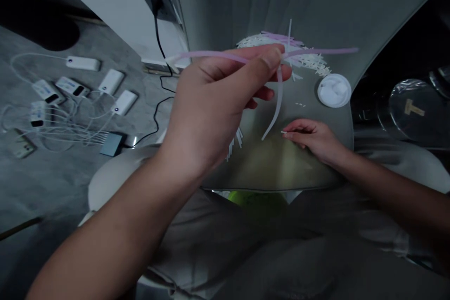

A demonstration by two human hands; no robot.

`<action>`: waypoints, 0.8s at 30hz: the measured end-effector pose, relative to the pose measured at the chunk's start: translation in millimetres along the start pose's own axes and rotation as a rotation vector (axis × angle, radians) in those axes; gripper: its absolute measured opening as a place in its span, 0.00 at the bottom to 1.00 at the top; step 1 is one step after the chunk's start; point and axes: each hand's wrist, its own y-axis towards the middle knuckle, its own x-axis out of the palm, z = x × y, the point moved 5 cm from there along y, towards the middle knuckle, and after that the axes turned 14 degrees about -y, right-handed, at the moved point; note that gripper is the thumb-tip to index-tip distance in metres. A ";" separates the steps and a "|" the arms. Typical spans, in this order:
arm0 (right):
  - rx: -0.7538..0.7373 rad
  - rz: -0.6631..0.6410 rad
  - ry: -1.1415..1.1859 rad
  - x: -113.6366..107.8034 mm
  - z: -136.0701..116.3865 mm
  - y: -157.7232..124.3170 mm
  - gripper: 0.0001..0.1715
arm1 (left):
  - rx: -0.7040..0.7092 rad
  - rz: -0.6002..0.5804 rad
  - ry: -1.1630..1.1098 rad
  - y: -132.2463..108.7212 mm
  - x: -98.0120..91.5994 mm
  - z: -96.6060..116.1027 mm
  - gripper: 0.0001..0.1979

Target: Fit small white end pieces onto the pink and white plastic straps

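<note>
My left hand [214, 89] is raised over the seat, thumb and fingers pinched on crossed thin flexible strips. A pink strip [326, 51] sticks out to the right, and a pink length with a white end reaches left across the hand. One whitish strip [276, 112] hangs down, curving, and a thin white end points upward. The crossing point is partly hidden by the fingertips. Lower right, my right hand [316, 139] is closed in a pinch on a small white piece [283, 132], close above the seat. My two hands are apart.
Behind my left hand lies a pile of pink and white strips [281, 37] with small white pieces [319, 65]. A round white tub [334, 90] stands at the seat's right edge. White power banks [112, 82] and tangled cables cover the floor at left, near a wall socket [158, 2].
</note>
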 end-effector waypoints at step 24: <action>-0.435 0.112 -0.537 -2.8 -25.3 -12.7 0.10 | 0.189 -0.101 0.046 -1.0 2.0 1.0 0.09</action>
